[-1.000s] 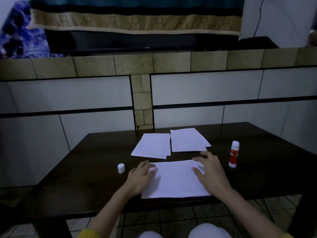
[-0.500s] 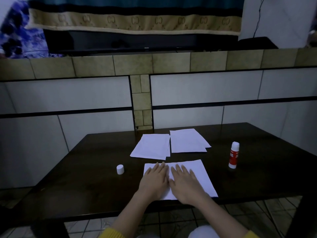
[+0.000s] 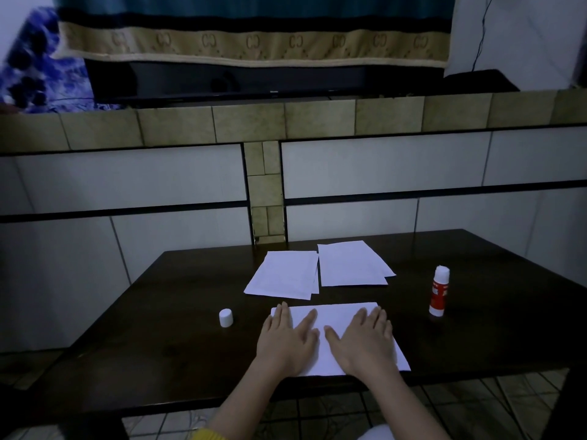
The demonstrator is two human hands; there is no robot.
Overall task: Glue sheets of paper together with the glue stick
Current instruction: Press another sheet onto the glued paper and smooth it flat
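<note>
Both hands lay palm-down on a white rectangular sheet of paper (image 3: 336, 319) at the near edge of the dark wooden table (image 3: 158, 328). The left hand (image 3: 286, 338) rested over the sheet's left side, fingers straight and slightly spread, gripping nothing; its outer fingertips reached the sheet's far left corner. The right hand (image 3: 365, 339) rested over the right side, fingers likewise straight and flat on the paper, its thumb pointing inward toward the left thumb. A strip of bare paper showed between the two thumbs.

Beyond the left fingertips lay a small stack of white paper sheets (image 3: 282, 274), and beyond the right fingertips a second white paper stack (image 3: 349, 265); the two stacks sat just beside each other.

To the right of the right hand's fingers, apart from the sheet, stood an upright red-and-white glue stick (image 3: 439, 290), uncapped. Left of the left hand's fingers, near but not touching, stood a small white plastic cap (image 3: 226, 317).
</note>
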